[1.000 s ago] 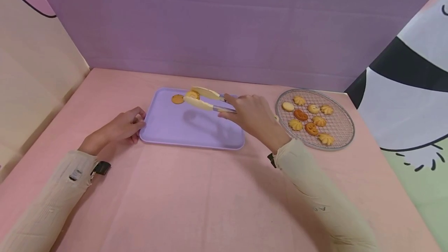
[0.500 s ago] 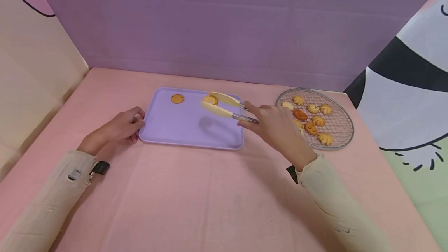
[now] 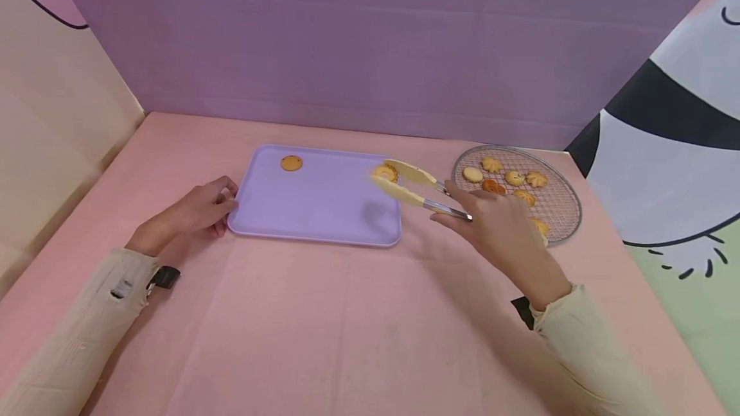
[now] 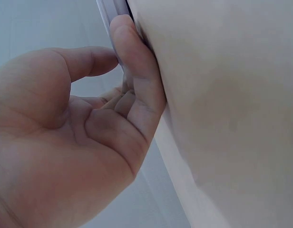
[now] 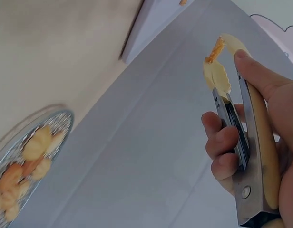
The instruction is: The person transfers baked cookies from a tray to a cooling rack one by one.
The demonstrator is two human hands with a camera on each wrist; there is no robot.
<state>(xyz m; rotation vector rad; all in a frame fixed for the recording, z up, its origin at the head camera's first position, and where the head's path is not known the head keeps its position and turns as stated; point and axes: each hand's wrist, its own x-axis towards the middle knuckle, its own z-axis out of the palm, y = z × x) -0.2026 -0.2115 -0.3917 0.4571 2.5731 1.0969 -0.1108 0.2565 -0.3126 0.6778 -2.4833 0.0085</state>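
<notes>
At the left side of the lilac tray [image 3: 312, 210], my left hand [image 3: 199, 210] pinches the rim between thumb and fingers; the left wrist view shows that hand [image 4: 84, 118] close up. My right hand [image 3: 497, 226] grips a pair of tongs [image 3: 442, 208] with cream tips and metal arms. Between the tips is a round ring-patterned cookie [image 3: 385, 173], held above the tray's right edge. The right wrist view shows this cookie [image 5: 216, 49] edge-on, pinched in the tongs [image 5: 260, 156]. A flat brown cookie [image 3: 291, 163] lies in the tray's far left part.
To the right of the tray stands a round wire mesh rack [image 3: 565, 220] with several cookies, partly covered by my right hand. Pink cloth [image 3: 347, 313] covers the table. A purple backdrop [image 3: 370, 50] rises behind it.
My right hand has carried the tongs and the ring-patterned cookie rightward, from beside the brown cookie to over the tray's right edge. The left hand keeps its place on the rim.
</notes>
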